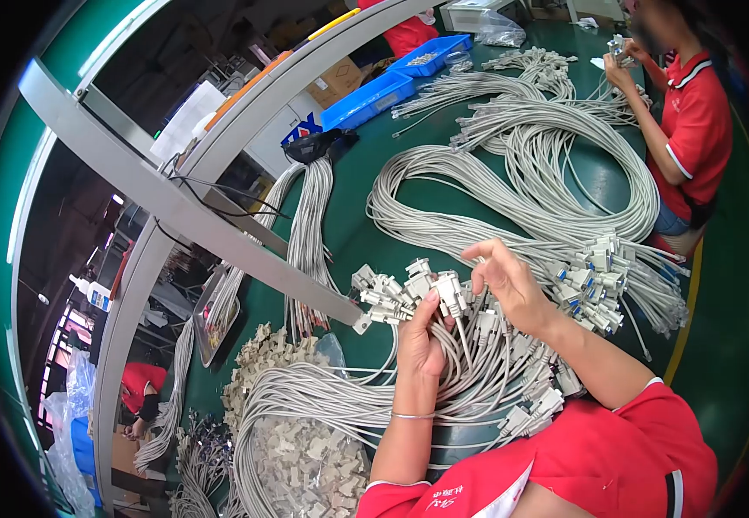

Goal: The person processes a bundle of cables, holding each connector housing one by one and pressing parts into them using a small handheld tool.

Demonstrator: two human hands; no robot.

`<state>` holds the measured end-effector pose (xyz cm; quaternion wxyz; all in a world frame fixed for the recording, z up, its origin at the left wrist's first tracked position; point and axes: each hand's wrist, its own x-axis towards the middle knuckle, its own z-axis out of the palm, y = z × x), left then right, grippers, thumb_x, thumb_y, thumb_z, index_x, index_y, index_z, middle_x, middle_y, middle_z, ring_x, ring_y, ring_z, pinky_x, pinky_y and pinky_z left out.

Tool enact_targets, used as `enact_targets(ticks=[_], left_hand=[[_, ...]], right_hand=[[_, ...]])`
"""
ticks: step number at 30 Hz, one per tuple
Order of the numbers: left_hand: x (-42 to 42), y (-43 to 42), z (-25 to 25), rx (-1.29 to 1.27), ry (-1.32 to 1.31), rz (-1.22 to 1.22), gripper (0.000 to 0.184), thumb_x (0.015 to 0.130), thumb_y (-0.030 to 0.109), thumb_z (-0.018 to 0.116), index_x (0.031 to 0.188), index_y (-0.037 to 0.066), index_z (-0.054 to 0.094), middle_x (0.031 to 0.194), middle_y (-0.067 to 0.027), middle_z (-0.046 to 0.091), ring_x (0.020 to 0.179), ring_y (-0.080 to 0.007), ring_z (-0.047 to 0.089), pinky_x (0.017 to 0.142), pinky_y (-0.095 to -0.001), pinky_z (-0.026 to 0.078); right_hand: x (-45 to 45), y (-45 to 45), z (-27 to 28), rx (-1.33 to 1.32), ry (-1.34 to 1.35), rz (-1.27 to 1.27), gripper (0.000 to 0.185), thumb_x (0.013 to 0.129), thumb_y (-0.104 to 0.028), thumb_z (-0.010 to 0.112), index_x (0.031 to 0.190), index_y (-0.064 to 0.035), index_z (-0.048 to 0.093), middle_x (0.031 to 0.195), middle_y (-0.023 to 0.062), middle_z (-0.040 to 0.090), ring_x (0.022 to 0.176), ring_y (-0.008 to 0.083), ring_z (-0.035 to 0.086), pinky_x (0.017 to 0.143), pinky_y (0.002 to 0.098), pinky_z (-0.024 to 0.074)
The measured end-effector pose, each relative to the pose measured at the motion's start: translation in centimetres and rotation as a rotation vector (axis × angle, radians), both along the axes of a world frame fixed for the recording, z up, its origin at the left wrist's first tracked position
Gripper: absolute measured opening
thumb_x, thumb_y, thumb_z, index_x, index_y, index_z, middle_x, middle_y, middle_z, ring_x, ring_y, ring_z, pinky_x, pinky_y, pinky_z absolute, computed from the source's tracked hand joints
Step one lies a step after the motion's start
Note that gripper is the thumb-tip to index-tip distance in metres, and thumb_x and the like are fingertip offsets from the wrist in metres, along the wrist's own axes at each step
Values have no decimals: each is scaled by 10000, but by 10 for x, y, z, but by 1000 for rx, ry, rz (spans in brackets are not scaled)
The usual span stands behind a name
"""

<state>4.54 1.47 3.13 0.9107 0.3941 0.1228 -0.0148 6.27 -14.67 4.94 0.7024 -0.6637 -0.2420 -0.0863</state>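
Observation:
My left hand (pixel 423 342) is closed around grey cables just below their D-sub connectors (pixel 450 293). One light-beige connector stands upright above the thumb, and several more fan out to its left. To the right of them my right hand (pixel 515 292) is raised, fingers bent and apart, with nothing visible in it. More cable connectors (pixel 537 413) lie below my hands, close to my red shirt. Beyond my right wrist sits a pile of connectors with blue faces (pixel 594 281).
Long coils of grey cable (pixel 443 186) cover the green table. Loose beige connector shells (pixel 305 466) lie in clear plastic at lower left. A grey metal frame (pixel 210 220) crosses on the left. Blue trays (pixel 370 99) stand at the back. A co-worker in red (pixel 694 121) handles a connector at upper right.

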Motion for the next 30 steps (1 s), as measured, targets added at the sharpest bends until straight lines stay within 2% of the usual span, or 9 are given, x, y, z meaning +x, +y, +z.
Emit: enact_targets(ticks=[3, 5, 6, 8, 9, 10, 17, 27, 30], left_hand=[[0, 5, 1, -28, -14, 35, 293, 820, 71, 619, 1104, 40, 558, 938, -47, 630, 723, -105, 576, 543, -202, 435], [1, 9, -1, -78, -39, 22, 291, 825, 68, 616, 1107, 35, 555, 944, -51, 626, 747, -116, 580, 572, -220, 454], [1, 11, -1, -77, -42, 27, 291, 825, 68, 616, 1107, 35, 555, 944, -51, 626, 747, -116, 580, 572, -220, 454], [0, 13, -1, -175, -27, 72, 226, 837, 65, 601, 1058, 31, 571, 937, -69, 621, 798, -173, 593, 686, -296, 497], [1, 14, -2, -175, -32, 76, 226, 837, 65, 601, 1058, 31, 571, 937, -69, 621, 798, -173, 593, 686, -296, 497], [1, 15, -2, -211, -19, 71, 212, 840, 76, 599, 1047, 36, 573, 927, -70, 619, 784, -179, 586, 672, -298, 492], [3, 20, -6, -277, 18, 17, 228, 856, 112, 583, 1067, 30, 553, 923, -83, 611, 762, -177, 574, 622, -289, 473], [2, 24, -9, -353, -5, -38, 252, 862, 88, 561, 1106, 29, 535, 973, -96, 609, 831, -179, 587, 643, -292, 494], [1, 22, -7, -311, 32, -26, 206, 855, 114, 593, 1047, 41, 579, 946, -50, 616, 802, -164, 577, 654, -303, 478]], right_hand=[[-7, 4, -2, -91, -86, -70, 363, 959, -347, 383, 930, -7, 506, 635, 56, 533, 584, 111, 499, 575, 244, 400], [-8, 4, -2, -227, -173, -29, 306, 941, -301, 446, 895, -8, 522, 615, 67, 548, 526, 143, 527, 507, 264, 406], [-7, 6, -4, -223, -286, -62, 231, 901, -234, 525, 848, -9, 539, 610, 91, 564, 501, 200, 556, 476, 294, 418], [-7, 9, -6, -262, -383, -77, 208, 885, -213, 545, 838, -11, 545, 622, 102, 568, 512, 225, 562, 482, 301, 423], [-7, 10, -6, -303, -477, -98, 185, 869, -193, 565, 828, -14, 551, 633, 113, 571, 522, 249, 569, 487, 307, 429], [-7, 11, -6, -297, -490, -99, 165, 850, -176, 584, 810, -17, 558, 650, 122, 580, 546, 279, 580, 490, 320, 434], [-6, 13, -8, -341, -465, -113, 174, 849, -183, 585, 810, -15, 564, 671, 129, 592, 565, 296, 587, 496, 334, 441], [-7, 13, -7, -400, -412, -95, 207, 865, -233, 556, 819, -32, 544, 678, 134, 591, 607, 321, 589, 531, 377, 450], [-6, 14, -9, -395, -409, -83, 216, 870, -243, 549, 821, -32, 541, 677, 135, 591, 605, 322, 589, 530, 379, 449]])
